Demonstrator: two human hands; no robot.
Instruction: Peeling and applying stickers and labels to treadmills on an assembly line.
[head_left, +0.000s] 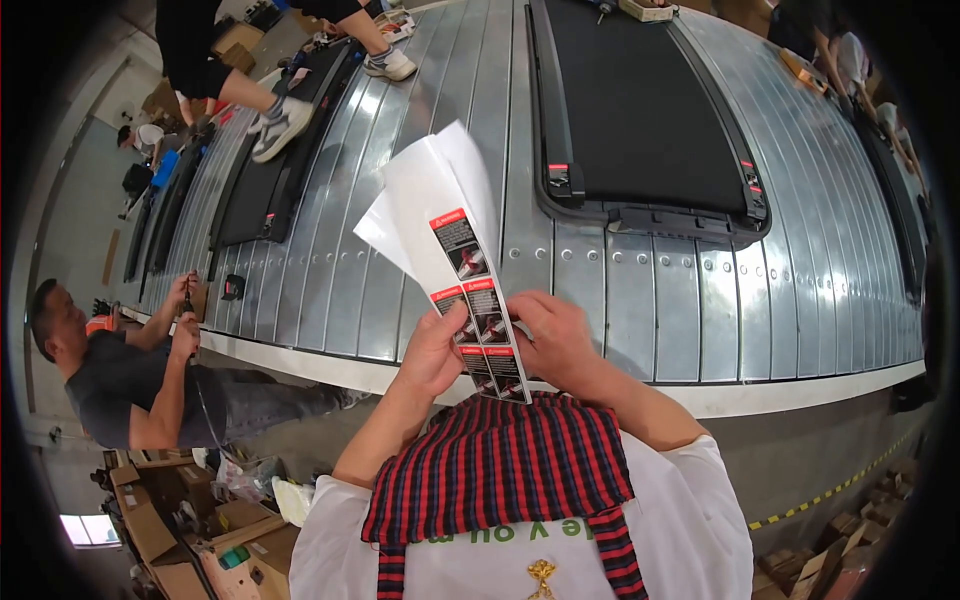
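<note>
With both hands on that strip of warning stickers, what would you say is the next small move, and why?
Probably peel one sticker loose. The left hand and right hand pinch the sticker strip at its lower end, thumbs on the red-and-black stickers, white backing sheets fanned above. The black treadmill deck lies just ahead on the metal slat conveyor.

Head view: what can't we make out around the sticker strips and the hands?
- Sticker strips: pictograms too small to tell; lower ends hidden behind the striped apron.
- Left hand and right hand: fingertips hidden behind the backing sheets, so no telling whether a sticker is being peeled.
- Treadmill deck: far end cut off by the top edge.
</note>
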